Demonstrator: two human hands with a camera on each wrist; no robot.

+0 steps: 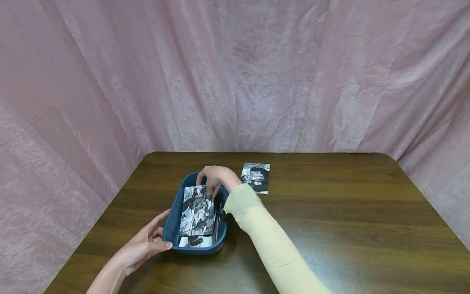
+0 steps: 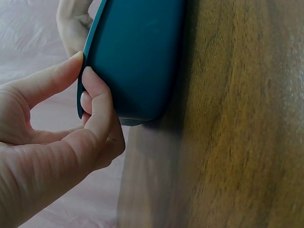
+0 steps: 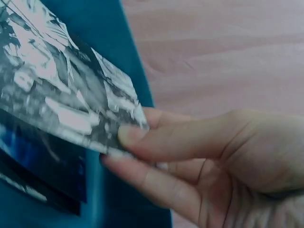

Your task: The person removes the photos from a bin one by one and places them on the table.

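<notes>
A dark blue tray [image 1: 171,222] sits on the brown table, holding black-and-white photos. My right hand [image 1: 214,178] reaches over the tray's far end and pinches the top edge of one photo [image 1: 197,210]; in the right wrist view its fingers [image 3: 156,142] grip the photo [image 3: 57,90] above the tray [image 3: 114,42]. My left hand [image 1: 147,243] touches the tray's near left rim; in the left wrist view the thumb and fingertips [image 2: 90,80] rest against the tray's outer wall [image 2: 137,52]. Another photo [image 1: 196,241] lies lower in the tray.
One more black-and-white photo [image 1: 256,177] lies flat on the table [image 1: 349,212] just right of the tray's far end. Pink cloth [image 1: 235,73] hangs behind and at both sides of the table.
</notes>
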